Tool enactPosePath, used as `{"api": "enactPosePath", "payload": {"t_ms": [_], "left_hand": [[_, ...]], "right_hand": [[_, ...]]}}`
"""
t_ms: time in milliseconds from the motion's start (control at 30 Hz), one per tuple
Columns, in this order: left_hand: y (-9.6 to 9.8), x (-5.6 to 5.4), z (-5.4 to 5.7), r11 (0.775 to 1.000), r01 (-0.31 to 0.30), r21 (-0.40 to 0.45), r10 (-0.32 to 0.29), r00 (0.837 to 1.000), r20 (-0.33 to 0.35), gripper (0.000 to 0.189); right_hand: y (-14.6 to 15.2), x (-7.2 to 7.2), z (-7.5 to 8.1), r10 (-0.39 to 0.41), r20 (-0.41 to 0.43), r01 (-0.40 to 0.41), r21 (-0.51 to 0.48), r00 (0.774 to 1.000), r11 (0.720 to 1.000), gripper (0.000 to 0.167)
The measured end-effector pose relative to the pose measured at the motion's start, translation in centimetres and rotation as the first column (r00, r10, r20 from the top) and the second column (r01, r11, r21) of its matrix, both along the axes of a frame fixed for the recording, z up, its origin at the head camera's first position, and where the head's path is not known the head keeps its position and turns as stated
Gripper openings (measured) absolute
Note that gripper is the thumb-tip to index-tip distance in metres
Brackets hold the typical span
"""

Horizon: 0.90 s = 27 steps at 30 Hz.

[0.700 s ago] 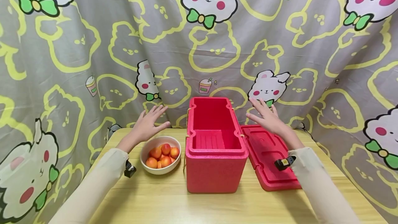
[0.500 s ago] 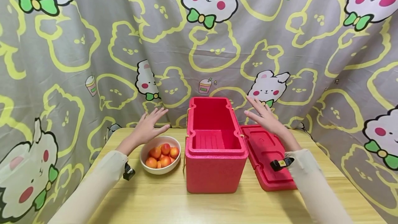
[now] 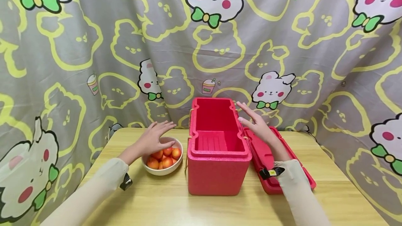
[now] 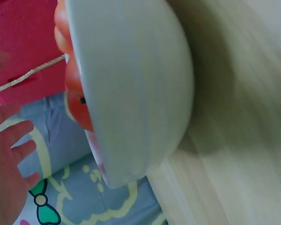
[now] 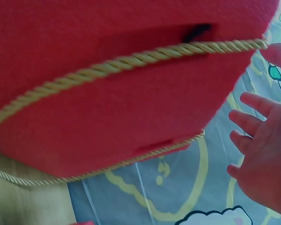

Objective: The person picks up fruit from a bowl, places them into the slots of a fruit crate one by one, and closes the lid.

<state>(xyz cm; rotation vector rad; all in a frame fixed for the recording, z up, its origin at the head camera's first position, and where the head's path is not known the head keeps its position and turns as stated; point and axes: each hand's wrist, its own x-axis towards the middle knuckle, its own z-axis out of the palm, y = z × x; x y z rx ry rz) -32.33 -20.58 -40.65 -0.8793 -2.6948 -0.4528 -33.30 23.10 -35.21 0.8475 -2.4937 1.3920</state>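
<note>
In the head view a red foam box [image 3: 216, 173] stands lidless at the middle of the table, its ribbed floor showing. Left of it sits a white bowl [image 3: 161, 172] holding several orange-red round fruits [image 3: 167, 163]. My left hand [image 3: 152, 140] hovers over the bowl's back left rim with fingers spread, holding nothing. My right hand [image 3: 255, 125] is raised beside the box's right rim, fingers extended and nothing in it. A twisted gold rope [image 5: 131, 61] runs along the box's side in the right wrist view. From the left wrist, the bowl [image 4: 136, 93] fills the middle, with my fingers off to its left.
The red lid [image 3: 273, 187] lies on the table right of the box, partly under my right forearm. A patterned grey curtain [image 3: 176, 44] hangs behind the wooden table [image 3: 157, 201]. Each wrist carries a small black camera [image 3: 271, 173].
My left hand has lowered and moved right over the bowl. My right hand has shifted left and down toward the box's rim. The bowl, box and lid stay in place.
</note>
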Motion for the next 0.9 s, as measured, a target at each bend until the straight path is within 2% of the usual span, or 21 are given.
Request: {"api": "enactPosePath", "payload": {"t_ms": [233, 533, 667, 900], "left_hand": [[0.4, 0.5, -0.4, 0.996, 0.080, -0.027, -0.082, 0.993, -0.088, 0.061], [1.3, 1.0, -1.3, 0.976, 0.197, -0.096, -0.206, 0.973, -0.101, 0.044], [1.7, 0.9, -1.6, 0.970, 0.214, -0.113, -0.226, 0.967, -0.114, 0.039], [2.2, 0.8, -1.8, 0.971, 0.217, -0.105, -0.227, 0.969, -0.097, 0.035]], "right_hand": [[-0.6, 0.4, -0.7, -0.035, -0.025, 0.035, -0.003, 0.999, 0.999, 0.065], [-0.9, 0.6, -2.1, -0.036, -0.016, 0.036, -0.012, 0.999, 0.999, 0.065], [-0.9, 0.4, -2.6, -0.026, -0.030, 0.025, -0.017, 0.999, 1.000, 0.061], [-0.8, 0.2, -2.7, -0.020, -0.071, 0.021, 0.008, 0.997, 1.000, 0.058]]}}
